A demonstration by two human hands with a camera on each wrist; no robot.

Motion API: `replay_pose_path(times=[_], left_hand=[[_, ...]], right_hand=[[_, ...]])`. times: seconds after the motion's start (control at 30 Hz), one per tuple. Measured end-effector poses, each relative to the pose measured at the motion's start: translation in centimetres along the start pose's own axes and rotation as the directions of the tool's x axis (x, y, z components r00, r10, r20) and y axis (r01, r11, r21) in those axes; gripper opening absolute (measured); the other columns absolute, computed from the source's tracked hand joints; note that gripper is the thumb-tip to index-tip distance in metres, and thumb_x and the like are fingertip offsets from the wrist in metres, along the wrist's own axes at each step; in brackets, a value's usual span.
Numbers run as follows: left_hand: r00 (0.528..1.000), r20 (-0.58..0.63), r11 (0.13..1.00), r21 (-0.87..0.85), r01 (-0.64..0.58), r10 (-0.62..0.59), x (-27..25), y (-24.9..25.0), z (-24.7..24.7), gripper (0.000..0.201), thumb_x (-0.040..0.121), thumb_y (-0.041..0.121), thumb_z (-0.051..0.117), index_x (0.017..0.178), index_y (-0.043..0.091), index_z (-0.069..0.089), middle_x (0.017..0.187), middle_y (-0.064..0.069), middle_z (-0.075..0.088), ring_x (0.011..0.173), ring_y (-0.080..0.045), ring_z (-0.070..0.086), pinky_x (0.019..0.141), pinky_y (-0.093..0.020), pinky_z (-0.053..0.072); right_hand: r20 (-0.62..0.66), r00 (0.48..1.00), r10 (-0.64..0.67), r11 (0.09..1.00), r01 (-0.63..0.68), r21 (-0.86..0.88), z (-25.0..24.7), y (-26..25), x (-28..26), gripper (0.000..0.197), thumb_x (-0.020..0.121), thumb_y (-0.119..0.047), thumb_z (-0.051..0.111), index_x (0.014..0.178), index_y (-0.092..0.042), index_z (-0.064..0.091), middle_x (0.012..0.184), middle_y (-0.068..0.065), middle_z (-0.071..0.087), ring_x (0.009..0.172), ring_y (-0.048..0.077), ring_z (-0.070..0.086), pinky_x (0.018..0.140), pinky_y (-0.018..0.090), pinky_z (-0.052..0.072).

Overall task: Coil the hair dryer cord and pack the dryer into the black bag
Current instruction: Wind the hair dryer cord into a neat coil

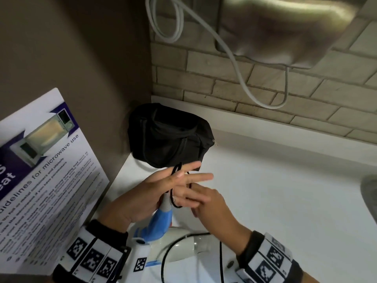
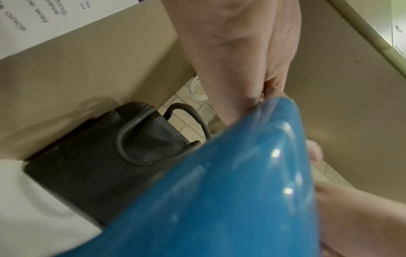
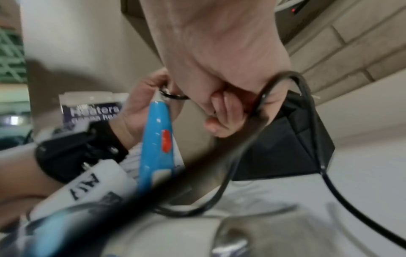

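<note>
The hair dryer, with a blue handle (image 1: 161, 221) (image 2: 219, 191) (image 3: 154, 139) and a white body (image 1: 183, 248), is held low in front of me. My left hand (image 1: 163, 188) (image 3: 140, 104) grips the top of the handle, two fingers stretched out. Loops of the black cord (image 1: 173, 197) (image 3: 261, 97) run round those fingers. My right hand (image 1: 210, 203) (image 3: 219, 60) is just to the right, its fingers curled round the cord. More cord trails down past the dryer body. The black bag (image 1: 169, 137) (image 2: 92, 167) (image 3: 285, 147) sits in the corner behind the hands.
The white counter (image 1: 285, 201) runs off to the right. A laminated microwave sign (image 1: 40, 160) leans at the left against a brown wall. A grey cable (image 1: 244, 78) hangs on the brick wall under a metal appliance (image 1: 285, 27). A grey object (image 1: 369, 190) shows at the right edge.
</note>
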State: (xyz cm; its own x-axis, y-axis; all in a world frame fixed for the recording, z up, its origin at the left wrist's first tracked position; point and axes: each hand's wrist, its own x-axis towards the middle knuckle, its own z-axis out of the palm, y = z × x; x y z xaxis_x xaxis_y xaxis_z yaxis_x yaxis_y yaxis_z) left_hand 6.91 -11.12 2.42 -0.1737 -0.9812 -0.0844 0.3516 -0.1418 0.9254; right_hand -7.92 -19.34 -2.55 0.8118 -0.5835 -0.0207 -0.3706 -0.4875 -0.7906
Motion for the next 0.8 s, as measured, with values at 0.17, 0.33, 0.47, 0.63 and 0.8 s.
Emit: replay_pose_path(times=[0.17,0.33,0.47,0.63,0.8], left_hand=[[0.987,-0.110,0.985,-0.110,-0.131,0.119,0.3,-0.9,-0.8,0.049,0.097,0.023,0.033,0.145,0.019,0.027,0.148,0.002,0.043,0.130,-0.026,0.048,0.109,-0.031,0.038],[0.974,-0.194,0.989,-0.070,-0.132,0.116,0.5,-1.1,-1.1,0.062,0.089,0.036,0.053,0.145,0.025,0.029,0.150,0.006,0.040,0.130,-0.021,0.049,0.109,-0.027,0.036],[0.973,-0.212,0.995,0.033,-0.091,0.096,0.3,-0.6,-1.1,0.054,0.089,0.028,0.037,0.143,0.029,0.028,0.149,0.009,0.039,0.128,-0.016,0.052,0.108,-0.025,0.037],[0.991,-0.130,0.993,0.119,0.001,0.015,0.0,0.0,0.2,0.042,0.088,0.043,0.038,0.130,0.042,0.043,0.141,0.010,0.049,0.126,-0.014,0.053,0.101,-0.018,0.043],[0.995,0.026,0.989,0.118,0.092,-0.096,-0.8,0.8,1.0,0.043,0.096,0.034,0.027,0.134,0.021,0.043,0.115,-0.008,0.071,0.106,-0.027,0.067,0.090,-0.020,0.049]], right_hand=[[0.127,0.991,0.034,0.988,-0.014,-0.153,0.3,-2.1,-3.1,0.027,0.102,-0.033,0.034,0.120,-0.026,0.053,0.070,0.002,0.066,0.067,0.023,0.055,0.074,0.033,0.046],[0.276,0.949,0.155,0.944,-0.059,-0.324,-1.0,-4.5,-6.2,0.023,0.100,-0.030,0.034,0.120,-0.024,0.044,0.102,0.011,0.067,0.089,0.032,0.061,0.068,0.034,0.041],[0.242,0.969,0.050,0.917,0.051,-0.396,-3.4,-6.4,-7.2,0.055,0.082,-0.056,0.009,0.107,-0.027,0.049,0.105,-0.002,0.067,0.093,0.027,0.061,0.078,0.035,0.048],[-0.102,0.970,-0.220,0.900,0.162,-0.404,-6.3,-8.5,-5.2,0.024,0.088,-0.049,0.031,0.094,-0.036,0.051,0.076,-0.023,0.056,0.072,0.005,0.057,0.060,0.014,0.039],[-0.275,0.921,-0.276,0.929,0.182,-0.322,-6.9,-8.9,-1.5,0.013,0.086,-0.029,0.056,0.081,-0.025,0.067,0.069,-0.015,0.058,0.070,0.005,0.056,0.061,0.011,0.039]])
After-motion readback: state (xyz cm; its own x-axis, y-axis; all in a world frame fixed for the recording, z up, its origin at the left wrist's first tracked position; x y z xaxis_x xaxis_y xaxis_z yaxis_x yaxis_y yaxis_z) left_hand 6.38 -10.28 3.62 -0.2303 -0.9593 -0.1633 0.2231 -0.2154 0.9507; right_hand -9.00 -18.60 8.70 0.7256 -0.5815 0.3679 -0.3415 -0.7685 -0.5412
